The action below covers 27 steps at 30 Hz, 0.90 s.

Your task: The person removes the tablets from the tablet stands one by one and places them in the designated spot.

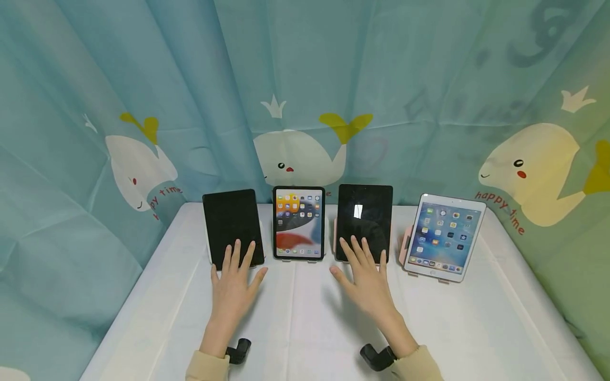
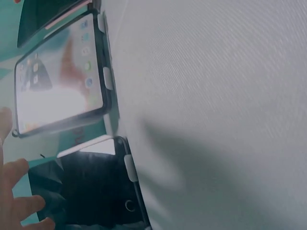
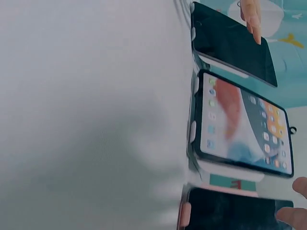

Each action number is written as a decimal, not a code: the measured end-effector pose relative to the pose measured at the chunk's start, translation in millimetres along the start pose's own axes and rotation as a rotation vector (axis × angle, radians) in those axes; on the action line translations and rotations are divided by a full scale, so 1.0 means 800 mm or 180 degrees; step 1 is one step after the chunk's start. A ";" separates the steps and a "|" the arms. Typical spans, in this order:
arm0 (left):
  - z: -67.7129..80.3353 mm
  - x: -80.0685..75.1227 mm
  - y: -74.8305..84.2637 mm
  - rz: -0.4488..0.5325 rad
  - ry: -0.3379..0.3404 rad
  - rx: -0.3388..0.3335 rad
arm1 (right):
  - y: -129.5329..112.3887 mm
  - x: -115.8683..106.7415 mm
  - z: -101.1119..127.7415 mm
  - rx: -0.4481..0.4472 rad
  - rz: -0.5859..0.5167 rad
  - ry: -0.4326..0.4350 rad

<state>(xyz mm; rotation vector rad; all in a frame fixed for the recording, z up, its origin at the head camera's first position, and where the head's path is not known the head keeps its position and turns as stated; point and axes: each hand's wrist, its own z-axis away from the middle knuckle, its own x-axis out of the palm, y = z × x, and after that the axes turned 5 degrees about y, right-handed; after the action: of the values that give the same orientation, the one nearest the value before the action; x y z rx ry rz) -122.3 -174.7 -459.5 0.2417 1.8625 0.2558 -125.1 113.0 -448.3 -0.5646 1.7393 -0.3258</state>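
Four tablets stand propped in a row on a white table (image 1: 305,328). My left hand (image 1: 236,264) reaches with straight, spread fingers to the lower edge of the leftmost, dark tablet (image 1: 231,219). My right hand (image 1: 364,264) does the same at the third, dark tablet (image 1: 365,211). Between them stands a lit tablet (image 1: 298,222) showing app icons. In the left wrist view, left fingers (image 2: 17,203) hover at the dark tablet (image 2: 91,191). In the right wrist view, right fingers (image 3: 290,215) sit by the dark tablet (image 3: 230,211). Whether the fingertips touch the screens I cannot tell.
A fourth tablet (image 1: 445,235), white-framed and lit, leans on a pink stand at the right. A teal curtain with whale prints (image 1: 295,159) closes in the table at the back and both sides. Black wrist camera mounts (image 1: 376,357) show at both cuffs.
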 end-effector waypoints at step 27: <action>-0.008 -0.003 -0.036 0.0177 0.0452 -0.0195 | -0.055 0.034 -0.046 -0.0365 -0.0366 -0.0077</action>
<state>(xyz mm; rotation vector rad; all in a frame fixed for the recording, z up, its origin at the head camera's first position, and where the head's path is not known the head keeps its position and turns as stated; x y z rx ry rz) -129.1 -203.3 -463.8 0.2387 1.9867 0.3761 -156.3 58.5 -440.0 -0.7506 1.7135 -0.2999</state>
